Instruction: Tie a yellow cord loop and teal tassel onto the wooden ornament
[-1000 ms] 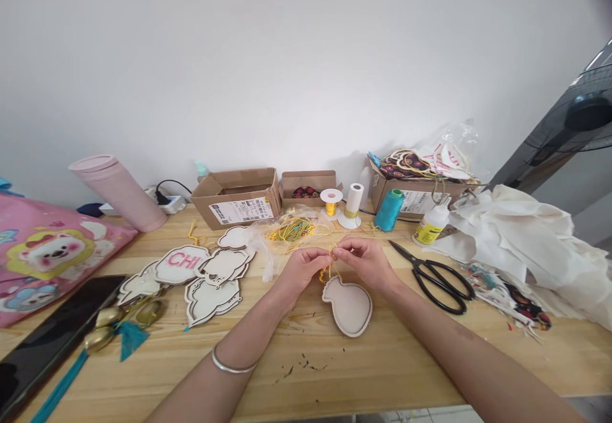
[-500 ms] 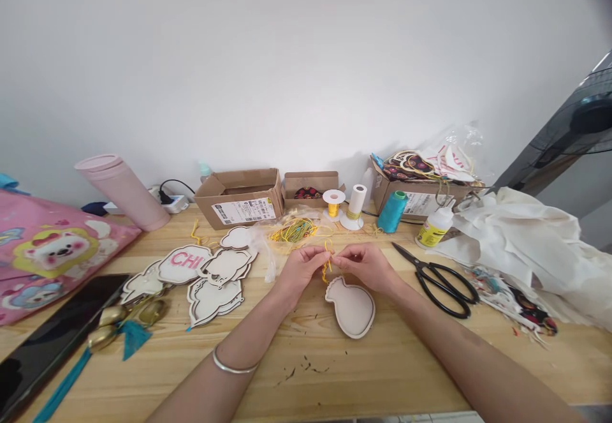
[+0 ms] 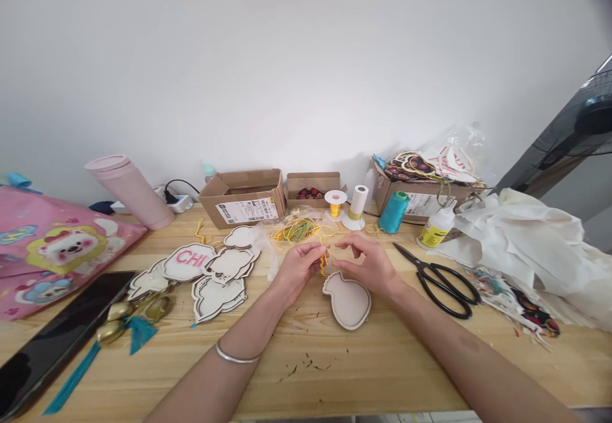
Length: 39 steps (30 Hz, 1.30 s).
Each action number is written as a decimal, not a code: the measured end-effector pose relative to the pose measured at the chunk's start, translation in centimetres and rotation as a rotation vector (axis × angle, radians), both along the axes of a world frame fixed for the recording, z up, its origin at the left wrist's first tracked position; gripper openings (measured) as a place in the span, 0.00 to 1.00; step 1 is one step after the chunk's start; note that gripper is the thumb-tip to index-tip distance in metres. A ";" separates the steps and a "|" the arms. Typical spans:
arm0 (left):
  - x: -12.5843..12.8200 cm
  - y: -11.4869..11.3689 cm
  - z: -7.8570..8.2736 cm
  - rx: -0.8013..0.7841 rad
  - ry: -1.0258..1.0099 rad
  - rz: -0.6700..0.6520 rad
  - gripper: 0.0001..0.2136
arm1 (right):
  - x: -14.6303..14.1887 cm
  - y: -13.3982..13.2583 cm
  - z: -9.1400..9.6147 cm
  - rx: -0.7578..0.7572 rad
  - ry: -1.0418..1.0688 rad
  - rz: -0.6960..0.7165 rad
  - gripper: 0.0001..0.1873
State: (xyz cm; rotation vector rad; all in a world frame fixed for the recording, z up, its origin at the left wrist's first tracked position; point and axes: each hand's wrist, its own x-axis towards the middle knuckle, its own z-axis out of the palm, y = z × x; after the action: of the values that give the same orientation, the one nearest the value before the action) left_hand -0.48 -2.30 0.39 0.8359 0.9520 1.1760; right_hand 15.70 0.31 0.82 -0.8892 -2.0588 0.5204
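- Across dark-flecked, pale wooden tabletop (image 3: pixel 382 372), before plain white wall (image 3: pixel 306 66)
- Pinching thin yellow cord (image 3: pixel 324 263) in bare left hand (image 3: pixel 299 270)
- With bare right hand (image 3: pixel 370 267) gaping alongside

A cream pouch-shaped panel (image 3: pixel 350 303), at the frame's lower centre, is left of black metal scissors (image 3: pixel 423 267) on a pale wooden counter (image 3: pixel 382 365).

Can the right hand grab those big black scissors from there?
Probably, yes. The right hand looks open, and the black scissors lie on the table just to its right. Nothing seems to cover them or stand in between.
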 end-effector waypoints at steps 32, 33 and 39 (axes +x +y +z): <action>0.2 -0.2 -0.4 0.086 0.123 -0.150 0.13 | -0.9 -0.4 -0.2 -0.365 0.283 -0.015 0.07; 0.2 -0.2 -0.5 0.089 0.139 -0.153 0.13 | -0.9 -0.4 -0.2 -0.396 0.297 -0.015 0.08; 0.0 -0.2 -0.6 0.115 0.231 -0.145 0.12 | -1.0 -0.4 -0.2 -0.524 0.358 -0.010 0.08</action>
State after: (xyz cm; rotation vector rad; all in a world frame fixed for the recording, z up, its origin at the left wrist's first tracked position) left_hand -0.46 -2.47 -0.18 1.1333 0.9990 1.0313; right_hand 14.73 -0.06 0.64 -1.0119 -1.6120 1.1582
